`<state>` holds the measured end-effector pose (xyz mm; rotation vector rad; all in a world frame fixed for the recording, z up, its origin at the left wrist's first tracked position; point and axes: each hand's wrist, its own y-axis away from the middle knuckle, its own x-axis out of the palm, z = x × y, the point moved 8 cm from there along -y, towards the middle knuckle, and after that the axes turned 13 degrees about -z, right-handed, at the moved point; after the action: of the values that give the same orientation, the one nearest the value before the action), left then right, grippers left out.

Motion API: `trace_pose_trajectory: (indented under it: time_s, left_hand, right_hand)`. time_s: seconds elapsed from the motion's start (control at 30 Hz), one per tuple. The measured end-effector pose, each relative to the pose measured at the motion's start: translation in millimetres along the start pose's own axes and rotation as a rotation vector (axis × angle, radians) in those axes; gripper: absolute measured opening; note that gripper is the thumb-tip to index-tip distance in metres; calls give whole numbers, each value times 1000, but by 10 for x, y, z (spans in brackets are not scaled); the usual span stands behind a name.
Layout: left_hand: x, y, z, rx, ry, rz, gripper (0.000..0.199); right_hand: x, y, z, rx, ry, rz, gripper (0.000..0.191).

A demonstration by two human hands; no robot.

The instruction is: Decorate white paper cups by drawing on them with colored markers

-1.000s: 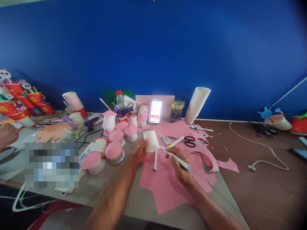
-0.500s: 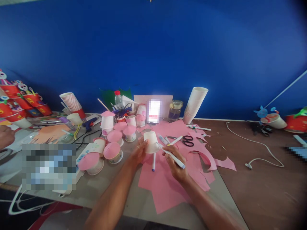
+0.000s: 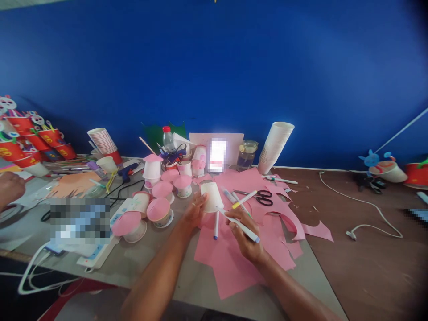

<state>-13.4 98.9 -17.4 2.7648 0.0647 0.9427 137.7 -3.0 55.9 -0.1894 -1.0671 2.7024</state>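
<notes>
My left hand point(image 3: 197, 208) is closed round the left side of a white paper cup point(image 3: 211, 197), held upside down above the pink paper point(image 3: 236, 272). In my right hand point(image 3: 245, 232) is a white marker point(image 3: 243, 226) with a blue end, its tip at the cup's lower right edge. Whether the tip touches the cup, I cannot tell. Under the cup lies another marker point(image 3: 216, 226), and a yellow-banded marker point(image 3: 244, 199) rests just beyond my right hand. Black-handled scissors point(image 3: 264, 198) lie behind it on the pink paper.
Several cups with pink paper tops point(image 3: 158, 209) stand on the left, beside a power strip point(image 3: 103, 249). A tall stack of paper cups point(image 3: 276, 147), a glass jar point(image 3: 247, 154) and a lit phone point(image 3: 216, 155) are at the back. Another person's hand point(image 3: 10, 189) is far left.
The marker tip in my right hand has dropped slightly along the cup's side toward its lower edge. The whole view has shifted a little. My left hand keeps its grip on the cup.
</notes>
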Motion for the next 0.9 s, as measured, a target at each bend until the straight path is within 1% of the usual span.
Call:
trace_pose_trajectory:
  time_s: [0.1,0.23,0.33,0.5,0.73,0.9]
  left_hand:
    - [34,17,-42,62,-7,21,49]
    - [49,21,-36,71,1,28,48]
    - [44,17,-40,87,-4,26,44]
    - [52,20,-25,76,-38,48,51]
    - [50,27,-37,78,-45,38,55]
    - [38,10,-15,63,-21,52,52]
  right_hand:
    - [-62,-17,-27,23,2,-49,17]
    - [-121,-43,-68,40,16,-91,19]
    - [-123,-54,-78,46,30,-87,19]
    - [-97,-62,-60,47,30,-62,18]
    - [-71,-67,-23,11,18,-48,16]
    - [-80,-72,-39,15,26,-59,16]
